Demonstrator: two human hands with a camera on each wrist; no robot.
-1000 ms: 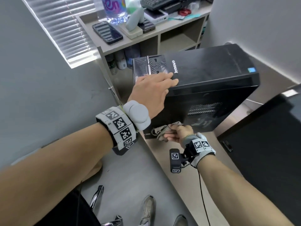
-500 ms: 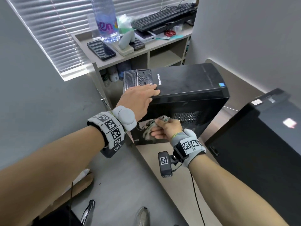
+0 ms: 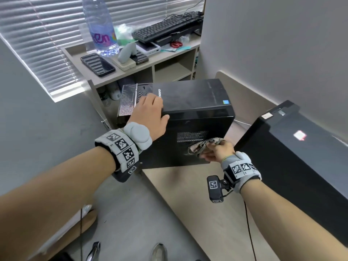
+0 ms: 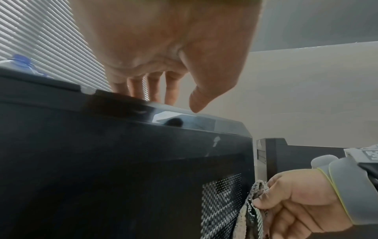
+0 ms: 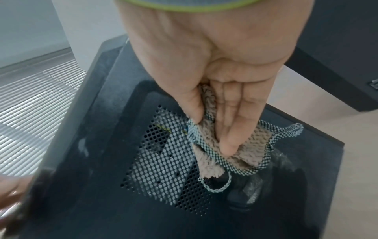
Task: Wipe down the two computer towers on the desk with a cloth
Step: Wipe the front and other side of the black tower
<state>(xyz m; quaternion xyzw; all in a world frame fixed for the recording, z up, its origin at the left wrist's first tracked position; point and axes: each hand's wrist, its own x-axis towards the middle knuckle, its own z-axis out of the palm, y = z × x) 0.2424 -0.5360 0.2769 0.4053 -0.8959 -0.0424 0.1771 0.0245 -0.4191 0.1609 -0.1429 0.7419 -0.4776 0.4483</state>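
Note:
A black Lenovo tower (image 3: pixel 195 98) stands on the light wooden desk (image 3: pixel 188 194). My left hand (image 3: pixel 160 108) rests on its top near the front corner, fingers straight and thumb over the edge; the left wrist view shows the fingertips (image 4: pixel 153 95) touching the top. My right hand (image 3: pixel 211 149) pinches a beige cloth with a checked border (image 3: pixel 201 146) and presses it against the tower's side panel. It sits at the lower right edge of the mesh vent (image 5: pixel 163 169). A second black tower (image 3: pixel 293 151) stands to the right, untouched.
Behind the first tower is a low shelf unit (image 3: pixel 169 57) carrying a water bottle (image 3: pixel 101 29), a phone (image 3: pixel 98 64) and a keyboard (image 3: pixel 167 25). Grey partition walls close in on the left and right. A cable hangs from my right wrist over the desk's front.
My right hand has slid the cloth rightwards along the side panel, from its lower left to beside the mesh vent. The left hand stays on the tower's top.

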